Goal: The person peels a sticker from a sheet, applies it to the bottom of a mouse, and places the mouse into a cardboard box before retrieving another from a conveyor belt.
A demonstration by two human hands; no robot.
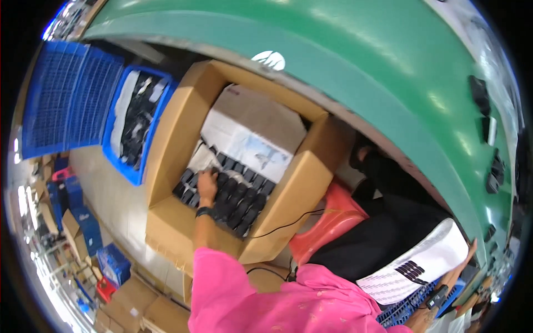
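My left hand, with a dark band on its wrist, reaches down into a large open cardboard box. Its fingers are bent among rows of small black plastic pieces; what they grip, if anything, is hidden. Flattened cardboard and a printed white sheet cover the far part of the box's contents. On the right, a white sheet with a row of dark oblong marks slants over my lap. My right hand is closed at its right edge, most of its fingers hidden.
A green-topped table curves past the box's far side. Left of the box stand a blue bin of black parts and a blue crate. A red stool and a black cable lie near the box's right side.
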